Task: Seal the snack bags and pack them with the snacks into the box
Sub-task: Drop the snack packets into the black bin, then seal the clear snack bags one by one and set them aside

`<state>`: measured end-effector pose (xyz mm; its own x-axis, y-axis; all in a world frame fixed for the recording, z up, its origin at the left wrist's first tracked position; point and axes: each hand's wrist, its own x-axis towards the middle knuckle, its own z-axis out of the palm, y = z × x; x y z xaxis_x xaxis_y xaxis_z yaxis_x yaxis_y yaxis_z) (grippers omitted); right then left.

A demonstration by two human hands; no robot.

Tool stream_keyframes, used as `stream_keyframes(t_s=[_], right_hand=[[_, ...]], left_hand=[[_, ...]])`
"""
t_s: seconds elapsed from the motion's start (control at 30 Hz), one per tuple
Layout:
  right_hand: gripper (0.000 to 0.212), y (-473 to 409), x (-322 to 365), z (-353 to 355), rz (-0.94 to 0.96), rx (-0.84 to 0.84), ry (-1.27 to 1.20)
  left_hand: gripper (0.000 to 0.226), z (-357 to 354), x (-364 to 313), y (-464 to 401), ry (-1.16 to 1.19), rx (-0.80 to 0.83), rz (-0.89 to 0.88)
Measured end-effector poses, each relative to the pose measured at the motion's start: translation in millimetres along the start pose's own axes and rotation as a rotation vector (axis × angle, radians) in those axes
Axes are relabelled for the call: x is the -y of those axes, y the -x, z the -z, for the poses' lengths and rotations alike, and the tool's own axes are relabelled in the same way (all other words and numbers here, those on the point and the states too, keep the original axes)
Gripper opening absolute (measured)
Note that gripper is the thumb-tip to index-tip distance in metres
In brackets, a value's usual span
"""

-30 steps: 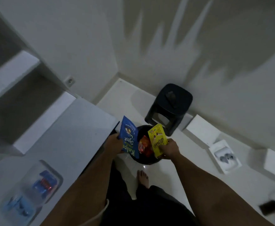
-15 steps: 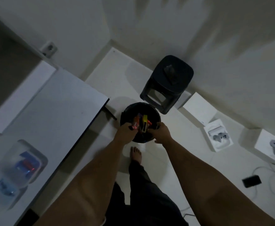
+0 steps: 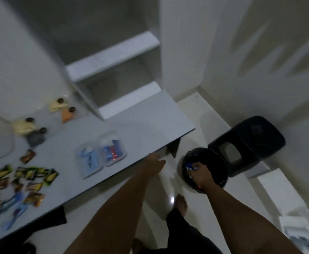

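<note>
Left hand [image 3: 154, 162] has pulled off the black bin [image 3: 217, 162] since half a second ago, fingers relaxed by the surface [image 3: 150, 129] edge. Right hand [image 3: 202, 174] reaches into the bin, fingers curled on a blue snack bag [image 3: 189, 165]. Clear box [image 3: 102, 155] and loose snacks [image 3: 30, 176] sit on the surface.

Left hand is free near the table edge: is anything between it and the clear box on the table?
Nothing visible blocks it. The left hand hangs just off the table edge, and the clear box sits on bare tabletop toward it. The loose snack packets lie beyond the box, out of the path.
</note>
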<state>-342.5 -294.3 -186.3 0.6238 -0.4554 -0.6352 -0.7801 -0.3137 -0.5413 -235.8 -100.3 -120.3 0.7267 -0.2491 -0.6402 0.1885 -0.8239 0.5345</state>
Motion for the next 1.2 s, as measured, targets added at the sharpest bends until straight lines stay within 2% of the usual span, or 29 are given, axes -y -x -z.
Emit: stream_keyframes(t_s=[0.13,0.3,0.47,0.63,0.8,0.9,1.0,1.2], right_hand=[[0.028,34.0,45.6,-50.9,0.140,0.029,0.054],[0.027,84.3,103.9,-120.3,0.337,0.092,0.224],[0.019,133.2,159.1,-189.5,0.478,0.145,0.273],[0.017,172.7,212.2,-243.0,0.612,0.222,0.302],[0.018,175.1,256.8,-275.0,0.660,0.202,0.304],[0.006,160.0,287.8,-292.0,0.629,0.199,0.223],[0.012,109.5,323.7,-318.1,0.603,0.193,0.158],[0.009,55.2,452.3,-373.2,0.596,0.203,0.129]], left_hand=[[0.037,53.7,63.8,49.7,0.093,-0.104,-0.002],[0.042,111.2,161.0,112.8,0.249,-0.290,0.103],[0.045,162.1,256.7,160.8,0.320,-0.426,0.186],[0.049,195.4,314.3,183.8,0.381,-0.505,0.219],[0.044,224.5,338.0,168.2,0.386,-0.520,0.220],[0.036,248.1,347.1,146.2,0.386,-0.515,0.210],[0.046,282.3,359.1,116.1,0.408,-0.516,0.205],[0.043,379.4,371.1,27.5,0.401,-0.528,0.215]])
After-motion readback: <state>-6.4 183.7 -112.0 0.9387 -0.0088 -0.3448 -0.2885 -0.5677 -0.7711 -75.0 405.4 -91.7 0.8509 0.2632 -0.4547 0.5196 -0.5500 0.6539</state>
